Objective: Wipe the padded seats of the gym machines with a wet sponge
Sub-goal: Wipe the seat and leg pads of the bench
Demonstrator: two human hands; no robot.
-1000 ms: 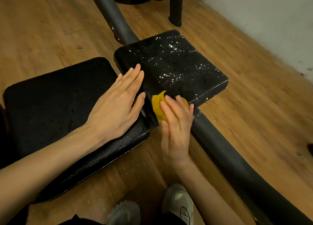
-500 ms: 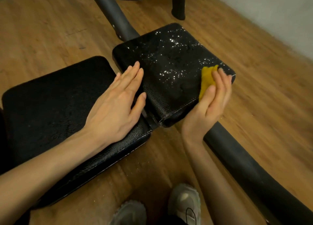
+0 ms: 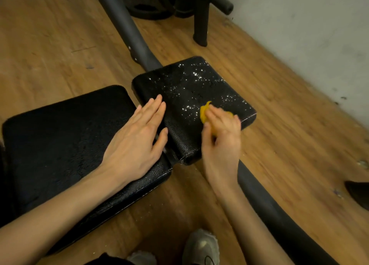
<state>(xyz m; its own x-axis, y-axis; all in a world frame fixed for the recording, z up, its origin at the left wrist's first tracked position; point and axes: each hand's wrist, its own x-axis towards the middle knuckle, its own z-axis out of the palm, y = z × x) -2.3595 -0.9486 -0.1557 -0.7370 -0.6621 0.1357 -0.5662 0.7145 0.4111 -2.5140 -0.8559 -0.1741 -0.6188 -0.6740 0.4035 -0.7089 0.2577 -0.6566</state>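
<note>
Sponge (image 3: 204,113), yellow, sits on the near right part of the small pad (image 3: 191,97), mostly hidden under my right hand (image 3: 221,136); only its far tip and a sliver by my knuckles show. Right hand's fingers are curled over the sponge, gripping it and pressing it against the pad's top, close to the right edge. Left hand (image 3: 135,142) lies flat, fingers straight and together, holding nothing; palm rests on the large pad (image 3: 65,142), fingertips reach across the gap onto the small pad's near left edge, apparently to brace myself. Small pad: the far and middle areas glitter with many droplets or suds, so I judge the wet pass has covered most of the top. The near left strip by my left fingertips looks duller, with few droplets; its front and side faces show no obvious wetting, though the light is too dim to be sure. Large pad: matte with a faint sheen and scattered small specks; I cannot tell whether it has been wiped already or is still to do. Judgement: task is midway at best, with one seat in hand, the second unconfirmed, and any other machines out of view. Surroundings: both pads mount on a dark frame tube (image 3: 279,210) running diagonally over the wood floor (image 3: 289,125); weight plates (image 3: 147,5) and a post stand by the wall at the far side; my shoes (image 3: 201,246) are at the bottom edge.
</note>
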